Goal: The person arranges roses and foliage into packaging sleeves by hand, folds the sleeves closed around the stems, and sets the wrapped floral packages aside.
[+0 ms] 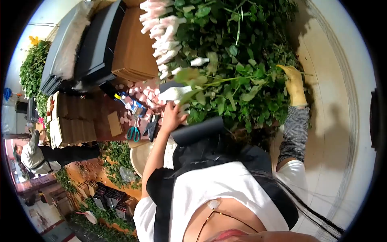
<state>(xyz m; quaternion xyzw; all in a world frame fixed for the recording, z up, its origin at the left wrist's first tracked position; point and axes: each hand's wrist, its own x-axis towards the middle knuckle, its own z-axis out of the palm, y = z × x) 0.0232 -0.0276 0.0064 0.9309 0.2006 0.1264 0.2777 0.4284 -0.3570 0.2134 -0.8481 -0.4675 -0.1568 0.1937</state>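
Observation:
My bare left hand (174,117) has its fingers curled against the lower side of a rose's head in a white net sleeve (175,94). My right hand (295,85), in a yellow glove, closes around the far end of long green leafy stems (238,78); a stem tip sticks out past the glove. Beneath them lies a thick pile of leafy rose stems (225,36). Several more roses in pale net sleeves (161,32) line the left edge of that pile. A single white net sleeve (199,61) shows among the leaves.
Pink petals (148,94) lie left of my left hand, near teal-handled scissors (133,133). A black roll (197,131) lies before my body. Cardboard sheets (135,44) and dark boards (96,44) stand at the upper left. Another person (38,155) stands far left.

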